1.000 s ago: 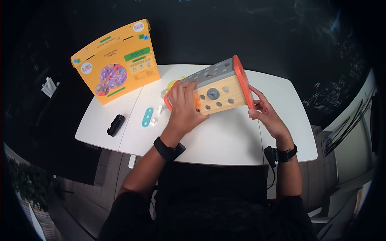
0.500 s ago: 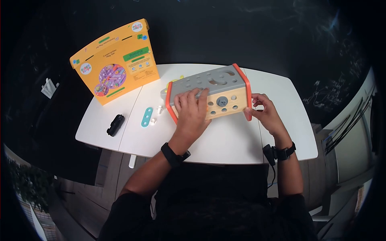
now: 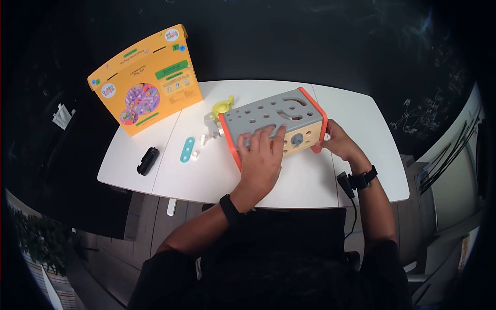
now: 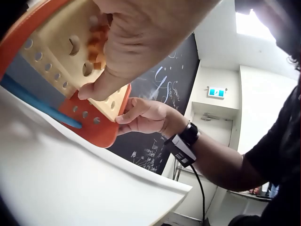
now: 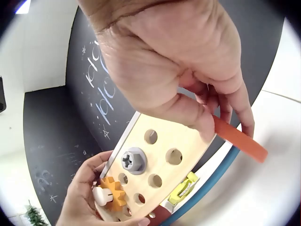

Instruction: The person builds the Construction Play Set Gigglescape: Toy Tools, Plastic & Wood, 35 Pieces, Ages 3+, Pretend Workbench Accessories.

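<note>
A toy workbench with a grey perforated top [image 3: 266, 111], wooden side and red ends stands tilted over the white table. My left hand [image 3: 262, 168] holds its left part, fingers on the grey top, thumb on the wooden side [image 4: 61, 47]. My right hand [image 3: 343, 142] pinches the red end panel [image 5: 240, 139] between thumb and fingers. A grey bolt head [image 5: 134, 160] sits in the wooden side; an orange gear [image 5: 113, 193] with a white peg is close to the left hand. Under the box, the right wrist view shows a yellow-green piece [image 5: 183, 188] and a blue strip [image 5: 207, 186].
A yellow box [image 3: 147, 82] stands at the table's back left. On the table [image 3: 181, 181] lie a black object [image 3: 148, 161], a teal strip [image 3: 187, 150], small white pieces [image 3: 202, 140] and, behind the workbench, a yellow-green piece [image 3: 222, 106]. A blackboard is beyond.
The workbench has turned and lowered, showing more of its grey top and less of its wooden side. Both hands moved with it, the left one rightward. The yellow-green piece behind it shows more.
</note>
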`<state>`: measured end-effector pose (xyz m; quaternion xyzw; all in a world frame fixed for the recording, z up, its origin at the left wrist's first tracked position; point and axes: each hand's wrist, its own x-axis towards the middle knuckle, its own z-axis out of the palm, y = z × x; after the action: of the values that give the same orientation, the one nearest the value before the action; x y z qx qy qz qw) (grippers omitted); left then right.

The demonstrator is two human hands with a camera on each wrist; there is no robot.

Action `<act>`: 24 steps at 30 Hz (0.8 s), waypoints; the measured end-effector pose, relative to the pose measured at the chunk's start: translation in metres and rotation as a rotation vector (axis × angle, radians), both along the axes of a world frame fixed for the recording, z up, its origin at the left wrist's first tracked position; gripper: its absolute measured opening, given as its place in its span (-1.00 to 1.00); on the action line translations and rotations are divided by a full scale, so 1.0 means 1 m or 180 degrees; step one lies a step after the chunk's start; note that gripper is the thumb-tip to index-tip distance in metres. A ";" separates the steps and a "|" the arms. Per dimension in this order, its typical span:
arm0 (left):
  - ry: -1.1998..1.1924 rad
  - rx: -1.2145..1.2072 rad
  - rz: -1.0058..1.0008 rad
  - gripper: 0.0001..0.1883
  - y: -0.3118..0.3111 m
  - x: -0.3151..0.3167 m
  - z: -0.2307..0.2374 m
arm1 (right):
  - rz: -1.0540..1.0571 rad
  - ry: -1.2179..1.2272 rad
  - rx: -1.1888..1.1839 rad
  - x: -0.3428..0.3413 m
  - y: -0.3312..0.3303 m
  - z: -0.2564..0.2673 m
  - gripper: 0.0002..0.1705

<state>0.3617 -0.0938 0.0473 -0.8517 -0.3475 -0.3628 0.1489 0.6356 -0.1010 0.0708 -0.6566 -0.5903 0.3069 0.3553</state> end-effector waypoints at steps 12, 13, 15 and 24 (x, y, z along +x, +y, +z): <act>-0.0535 -0.1841 -0.1712 -0.64 -0.025 -0.062 0.085 | 0.0013 0.0264 0.0031 0.009 0.010 -0.016 -0.28; -0.0801 -0.2309 -0.1583 -0.77 -0.021 -0.077 0.092 | -0.0021 0.0164 0.0051 0.007 0.008 -0.011 -0.29; -0.1503 -0.1989 -0.1184 -0.87 0.008 -0.105 0.089 | -0.0055 0.0070 0.0070 0.009 0.008 -0.011 -0.31; -0.0289 -0.2177 0.0653 -0.67 0.147 -0.178 -0.004 | -0.0337 -0.1388 0.0571 0.010 -0.006 0.010 -0.36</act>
<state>0.1838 0.0530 0.0431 -0.7960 -0.5387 -0.2462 -0.1247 0.6458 -0.1071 0.0805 -0.7032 -0.6427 0.0852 0.2919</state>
